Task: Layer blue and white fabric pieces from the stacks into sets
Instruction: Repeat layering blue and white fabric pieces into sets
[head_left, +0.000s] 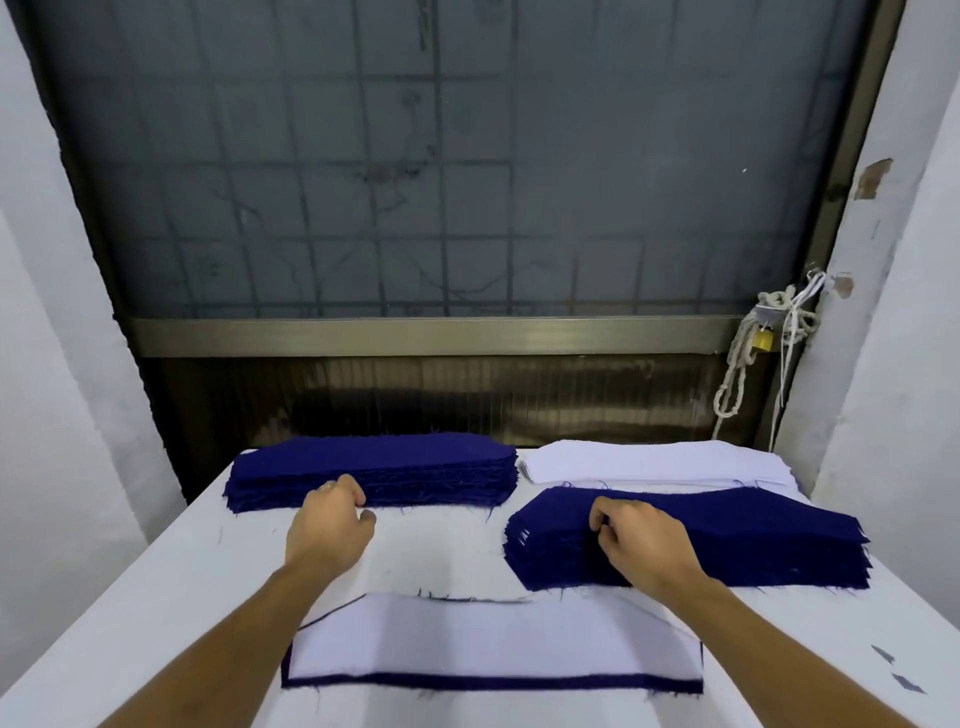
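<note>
You had one near set on the white desk, white piece over blue. Your right hand pinched the right dark blue fabric stack. Your left hand curled at the far-left dark blue fabric stack, grip unclear. With the far-right white fabric stack thick, most layering probably remained.

My two fabric stacks were deep blue. The far stack was white. The near white piece showed blue edging.

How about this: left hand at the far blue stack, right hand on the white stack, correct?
No: head view shows the right hand on the near blue stack, not the white stack. The left hand at the far blue stack is correct.
</note>
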